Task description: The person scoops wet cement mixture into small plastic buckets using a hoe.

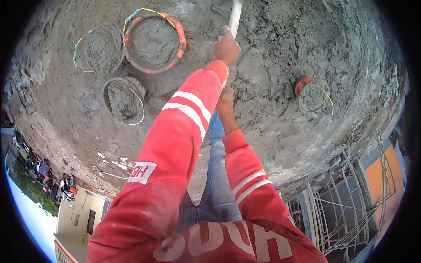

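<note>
My left hand point(226, 49) is closed around a pale, round long handle point(235, 19) that runs up past the top edge of the view. Lower on the same handle, nearer my body, my right hand point(225, 100) also grips it. The working end of the tool is out of sight, so its kind does not show. Beyond my hands lies a spread of wet grey mortar point(272, 52), rough and lumpy on the right. Both arms are in red sleeves with white stripes.
On the left stand a large orange-rimmed bucket point(182, 37), a bucket with a yellow-and-green handle point(121, 46) and a smaller bucket point(139, 87), all filled with grey mix. A reddish bucket point(302, 83) sits on the right. Metal frames point(342, 197) stand at lower right.
</note>
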A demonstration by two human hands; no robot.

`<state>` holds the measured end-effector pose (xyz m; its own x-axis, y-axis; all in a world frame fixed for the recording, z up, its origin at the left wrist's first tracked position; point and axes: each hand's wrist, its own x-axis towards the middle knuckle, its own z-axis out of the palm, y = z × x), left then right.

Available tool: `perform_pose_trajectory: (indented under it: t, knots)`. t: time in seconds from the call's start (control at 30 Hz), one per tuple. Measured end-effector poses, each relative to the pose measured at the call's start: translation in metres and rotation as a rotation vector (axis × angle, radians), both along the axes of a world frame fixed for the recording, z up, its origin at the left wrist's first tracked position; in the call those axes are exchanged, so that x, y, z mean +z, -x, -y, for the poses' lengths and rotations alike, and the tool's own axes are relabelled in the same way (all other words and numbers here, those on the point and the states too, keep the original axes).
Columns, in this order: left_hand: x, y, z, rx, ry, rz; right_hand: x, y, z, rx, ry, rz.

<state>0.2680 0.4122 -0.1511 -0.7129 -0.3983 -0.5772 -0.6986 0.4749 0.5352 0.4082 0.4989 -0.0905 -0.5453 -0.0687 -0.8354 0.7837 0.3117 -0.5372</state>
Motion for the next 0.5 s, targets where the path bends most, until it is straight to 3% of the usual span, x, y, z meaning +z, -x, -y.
perform_pose_trajectory:
  t: [0.13, 0.3, 0.37, 0.5]
  knots:
    - [0.012, -0.06, -0.039, -0.065, -0.082, 0.155, 0.044, -0.048, -0.014, -0.199, 0.118, 0.019]
    - [0.018, -0.148, -0.042, -0.046, -0.11, 0.339, 0.028, -0.161, -0.03, 0.083, 0.049, -0.189]
    - [0.019, -0.175, -0.034, -0.098, -0.066, 0.403, 0.044, -0.184, -0.009, -0.215, 0.092, 0.117]
    - [0.007, -0.223, -0.017, -0.133, -0.037, 0.603, 0.071, -0.185, 0.016, -0.236, 0.247, 0.25]
